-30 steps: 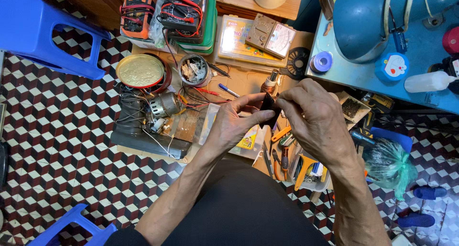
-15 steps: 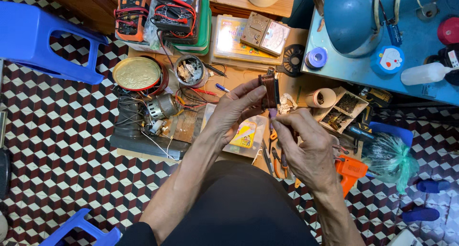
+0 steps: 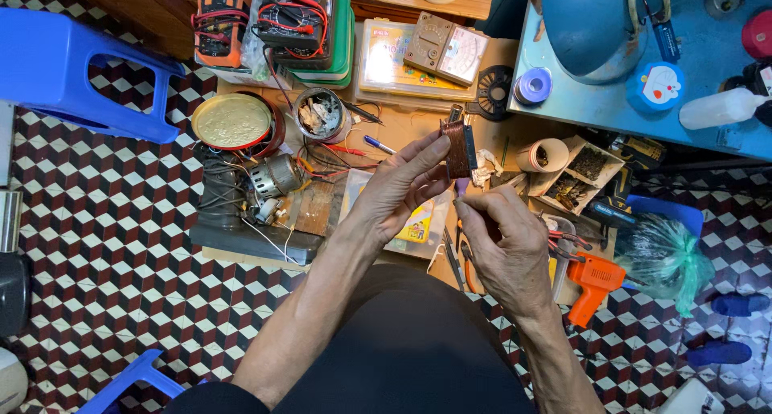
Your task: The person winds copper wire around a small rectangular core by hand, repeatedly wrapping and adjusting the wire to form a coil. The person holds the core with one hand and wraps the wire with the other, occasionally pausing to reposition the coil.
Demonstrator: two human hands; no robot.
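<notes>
My left hand (image 3: 402, 185) holds up a small brown, copper-wound rectangular part (image 3: 459, 148) between thumb and fingertips. Just below it my right hand (image 3: 505, 241) is curled into a loose fist, fingers closed around a thin tool whose purple tip (image 3: 460, 188) pokes out toward the part. Both hands hover over a cluttered brown work board (image 3: 402, 128) on the floor. My dark-trousered lap (image 3: 410, 350) fills the bottom centre.
A small motor with loose wires (image 3: 272, 177) lies left of the hands, next to a round gold tin lid (image 3: 232, 121) and a small can (image 3: 320, 115). Multimeters (image 3: 220, 12) sit at the back. An orange soldering gun (image 3: 593, 281), a blue stool (image 3: 64, 68) and a blue table (image 3: 643, 68) surround me.
My hands have separated: the left one lifted the brown part up and away, while the right one dropped lower and closed. The orange soldering gun is now uncovered.
</notes>
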